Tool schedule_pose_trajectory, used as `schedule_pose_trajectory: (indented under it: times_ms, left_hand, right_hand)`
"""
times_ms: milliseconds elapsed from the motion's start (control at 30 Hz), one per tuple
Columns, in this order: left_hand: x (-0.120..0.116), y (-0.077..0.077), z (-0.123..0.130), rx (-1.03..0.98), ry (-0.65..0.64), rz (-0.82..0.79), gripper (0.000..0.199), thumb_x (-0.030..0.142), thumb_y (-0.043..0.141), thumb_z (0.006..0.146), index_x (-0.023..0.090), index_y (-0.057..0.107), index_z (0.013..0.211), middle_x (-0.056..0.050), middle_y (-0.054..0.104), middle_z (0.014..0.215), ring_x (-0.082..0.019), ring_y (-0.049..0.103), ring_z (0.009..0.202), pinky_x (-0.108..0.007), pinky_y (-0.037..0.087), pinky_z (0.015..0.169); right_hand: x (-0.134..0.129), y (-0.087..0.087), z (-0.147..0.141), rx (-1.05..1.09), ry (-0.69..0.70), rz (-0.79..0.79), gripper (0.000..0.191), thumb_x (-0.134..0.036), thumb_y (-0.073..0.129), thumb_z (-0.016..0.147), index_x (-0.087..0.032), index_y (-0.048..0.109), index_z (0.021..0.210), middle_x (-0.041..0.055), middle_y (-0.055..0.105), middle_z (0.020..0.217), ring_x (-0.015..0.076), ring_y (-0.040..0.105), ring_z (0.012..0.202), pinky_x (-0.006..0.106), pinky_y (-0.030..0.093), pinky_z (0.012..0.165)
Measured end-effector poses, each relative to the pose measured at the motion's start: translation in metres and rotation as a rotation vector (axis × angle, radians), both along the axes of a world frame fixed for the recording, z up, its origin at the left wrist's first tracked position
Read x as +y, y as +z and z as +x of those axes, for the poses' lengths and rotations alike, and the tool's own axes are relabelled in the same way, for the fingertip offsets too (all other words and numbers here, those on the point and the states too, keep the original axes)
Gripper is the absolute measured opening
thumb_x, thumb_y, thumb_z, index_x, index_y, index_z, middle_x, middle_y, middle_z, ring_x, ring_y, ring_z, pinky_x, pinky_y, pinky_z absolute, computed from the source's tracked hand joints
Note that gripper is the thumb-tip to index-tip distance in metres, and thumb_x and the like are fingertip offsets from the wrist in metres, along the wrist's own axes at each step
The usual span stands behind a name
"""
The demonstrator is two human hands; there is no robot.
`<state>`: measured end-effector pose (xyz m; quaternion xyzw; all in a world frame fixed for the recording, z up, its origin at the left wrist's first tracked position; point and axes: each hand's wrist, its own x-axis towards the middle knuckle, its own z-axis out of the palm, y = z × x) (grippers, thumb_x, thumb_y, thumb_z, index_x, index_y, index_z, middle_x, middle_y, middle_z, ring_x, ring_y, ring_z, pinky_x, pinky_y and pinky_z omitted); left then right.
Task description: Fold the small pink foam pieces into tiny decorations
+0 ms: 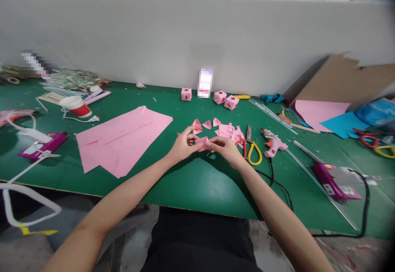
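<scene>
Between my two hands is a small folded piece of pink paper [203, 143], held just above the green table. My left hand [182, 143] pinches its left side, fingers curled and partly hidden. On the other side, my right hand [224, 146] grips the right edge between thumb and fingers. Just beyond lie several small folded pink paper pieces [207, 124]. Cut pink paper strips [228, 131] are heaped behind my right hand. Scissors [253, 153] with red and yellow handles rest beside it.
Pink paper sheets [129, 144] cover the table on the left, near a paper cup [77, 106]. Pink paper cubes [186, 94] and a phone [205, 83] stand by the partition. A corded glue gun [273, 143] and a purple power strip [335, 183] lie right.
</scene>
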<state>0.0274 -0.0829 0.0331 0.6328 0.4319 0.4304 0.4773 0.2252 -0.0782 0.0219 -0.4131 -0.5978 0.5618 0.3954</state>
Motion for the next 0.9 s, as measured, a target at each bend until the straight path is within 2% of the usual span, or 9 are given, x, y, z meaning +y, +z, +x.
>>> schedule_pose_trajectory:
  times_ms: [400, 900]
  left_hand:
    - [0.0002, -0.0006, -0.0001, -0.019, -0.042, -0.017, 0.06, 0.027, 0.074, 0.071, 0.017, 0.046, 0.124, -0.002, 0.068, 0.087, -0.012, 0.062, 0.071, -0.024, 0.046, 0.066]
    - [0.0022, -0.005, 0.0004, -0.125, -0.069, -0.058, 0.059, 0.029, 0.077, 0.073, 0.017, 0.047, 0.122, -0.002, 0.069, 0.083, -0.015, 0.066, 0.073, -0.028, 0.05, 0.071]
  right_hand:
    - [-0.0004, -0.0001, -0.0032, 0.023, -0.059, -0.023, 0.032, -0.049, 0.078, 0.072, -0.019, 0.07, 0.074, 0.0013, 0.068, 0.071, 0.0119, 0.059, 0.065, 0.025, 0.049, 0.062]
    - [-0.0043, 0.0038, -0.0068, 0.064, -0.056, -0.029, 0.035, -0.051, 0.078, 0.071, -0.019, 0.066, 0.069, 0.0015, 0.068, 0.071, 0.0123, 0.06, 0.065, 0.025, 0.049, 0.063]
